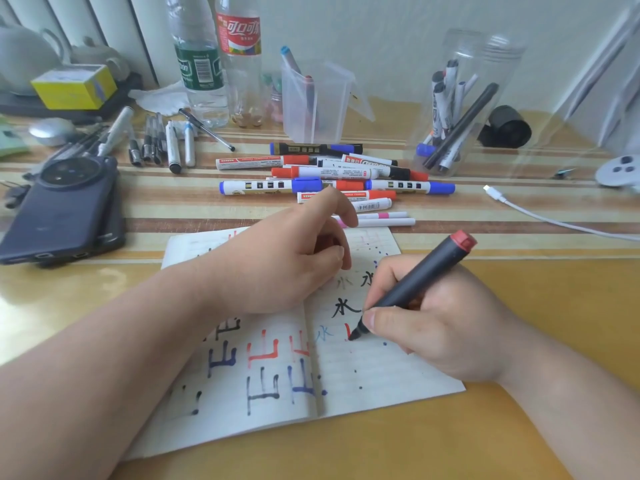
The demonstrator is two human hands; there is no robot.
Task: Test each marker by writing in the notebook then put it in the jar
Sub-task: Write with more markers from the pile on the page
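So far you are only partway through. The clear jar at the back right already holds several markers, and the notebook carries test strokes in black, blue and red across both pages. A pile of markers lies on the table between the notebook and the jar, so by my reckoning a good many are left to try.

Your right hand grips the dark marker in a writing hold. Thumb and fingers pinch it low near the tip, and the barrel slants up and away to the right, red end uppermost. Its tip touches the right page at a short red stroke.

Your left hand rests across the fold, its heel pressing the page flat, fingers curled and forefinger raised. Something dark shows under those fingers, perhaps the cap; I cannot tell whether you hold it. The two hands are near each other but apart.
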